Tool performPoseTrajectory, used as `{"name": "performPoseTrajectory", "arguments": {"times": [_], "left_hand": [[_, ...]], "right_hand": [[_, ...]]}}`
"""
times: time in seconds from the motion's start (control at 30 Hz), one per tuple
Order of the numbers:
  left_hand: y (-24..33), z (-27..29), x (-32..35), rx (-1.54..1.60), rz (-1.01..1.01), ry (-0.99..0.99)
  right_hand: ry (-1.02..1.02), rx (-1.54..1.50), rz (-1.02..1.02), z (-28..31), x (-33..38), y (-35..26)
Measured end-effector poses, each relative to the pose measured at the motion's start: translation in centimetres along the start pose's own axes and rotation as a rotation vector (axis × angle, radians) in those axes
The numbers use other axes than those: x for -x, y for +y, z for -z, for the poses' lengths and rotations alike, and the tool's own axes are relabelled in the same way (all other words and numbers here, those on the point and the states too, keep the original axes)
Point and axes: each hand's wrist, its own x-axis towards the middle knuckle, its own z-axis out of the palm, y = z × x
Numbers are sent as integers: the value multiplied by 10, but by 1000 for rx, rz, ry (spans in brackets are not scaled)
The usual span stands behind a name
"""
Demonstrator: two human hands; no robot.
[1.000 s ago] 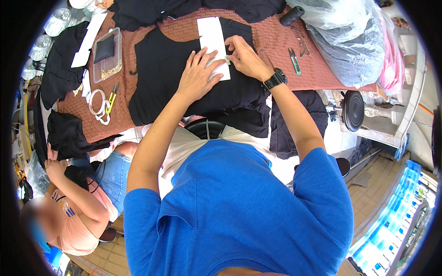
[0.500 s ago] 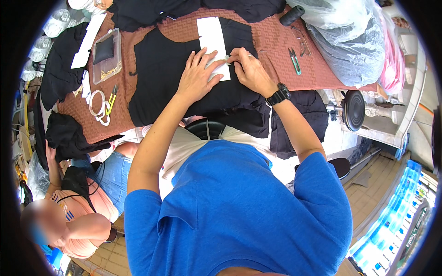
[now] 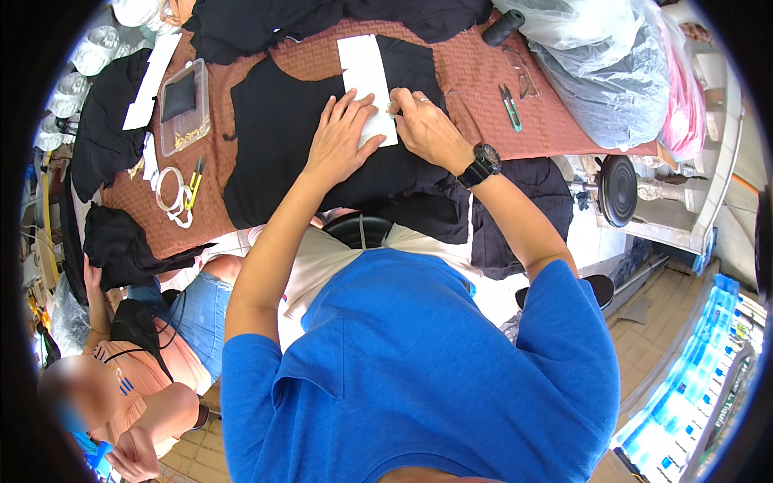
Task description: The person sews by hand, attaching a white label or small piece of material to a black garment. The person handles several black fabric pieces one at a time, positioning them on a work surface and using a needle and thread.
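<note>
A black cut piece of cloth lies spread on the table before me. On top of it rests a long white card template with small notches in its left edge. My left hand lies flat with the fingers spread, pressing the template down. At the template's right edge, my right hand is closed in a pinch. Between its fingertips shows a small pale piece that looks like tailor's chalk, mostly covered by the fingers.
The table has a brown textured cover. Green thread snips, eyeglasses and a black thread cone lie right. Left are a clear plastic box, a yellow cutter and white tape. Another person sits lower left.
My right hand has shifted slightly left and down along the template's edge, its fingers curled in more. My left hand stays on the template. The other person's near hand has lowered.
</note>
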Motion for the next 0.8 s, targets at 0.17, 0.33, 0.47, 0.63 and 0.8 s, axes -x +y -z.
{"name": "performPoseTrajectory", "arguments": {"times": [0.17,0.33,0.47,0.63,0.8], "left_hand": [[8,14,-6,-4,44,71],[31,28,-4,-44,356,32],[33,25,-2,-22,465,10],[27,22,-8,175,596,22],[14,18,-13,613,771,103]], "right_hand": [[-25,11,-8,2,-1,-1],[-12,-7,-4,3,0,0],[-29,7,-9,5,0,-2],[-40,12,-4,6,-1,-1],[-30,1,-17,9,-2,-7]]}}
